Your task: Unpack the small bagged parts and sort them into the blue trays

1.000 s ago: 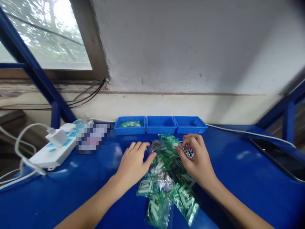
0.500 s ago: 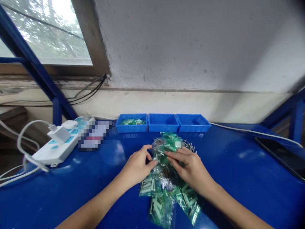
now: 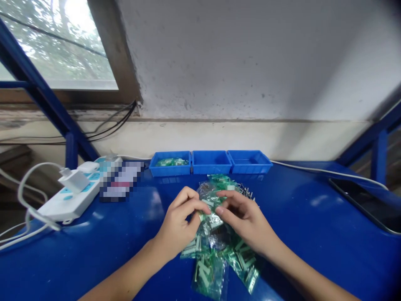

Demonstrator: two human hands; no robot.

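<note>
My left hand (image 3: 182, 221) is closed, its thumb and fingers pinching the edge of a small clear-green plastic bag (image 3: 214, 221) over the pile. My right hand (image 3: 249, 217) faces it from the other side, thumb tip against the same bag and index finger raised and curved. Beneath and around both hands lie several more green-tinted bags. One bag at the front (image 3: 205, 274) holds pale plugs and screws, and another bag (image 3: 246, 261) lies to its right. Loose metal screws (image 3: 247, 191) are heaped behind my right hand, which partly hides them.
Three blue bins stand against the wall: the left bin (image 3: 171, 170) holds green bags, beside a middle bin (image 3: 211, 168) and a right bin (image 3: 250, 168). A white power strip (image 3: 70, 202) with cables and a blurred phone (image 3: 122, 182) lie left. A dark phone (image 3: 363, 205) lies right.
My left hand has moved in to the bag and its fingers have closed. My right hand's fingers have drawn back slightly and curled. The view has shifted a little.
</note>
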